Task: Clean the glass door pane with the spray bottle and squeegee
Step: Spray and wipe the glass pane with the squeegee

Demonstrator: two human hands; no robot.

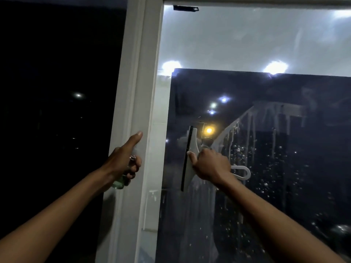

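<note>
— While we hold the squeegee (190,158) by its handle, blade upright against the glass door pane (256,149) at centre frame, how will it handle?

— Light and stiff, we judge; the wet glass looks slippery, so we keep hold at the handle.

— And our hands?

— Our right hand (209,166) is curled tight round that handle, arm outstretched. Our left hand (123,160) clasps the spray bottle (119,182) beside the white frame (136,92), left of centre, forefinger straight.
</note>
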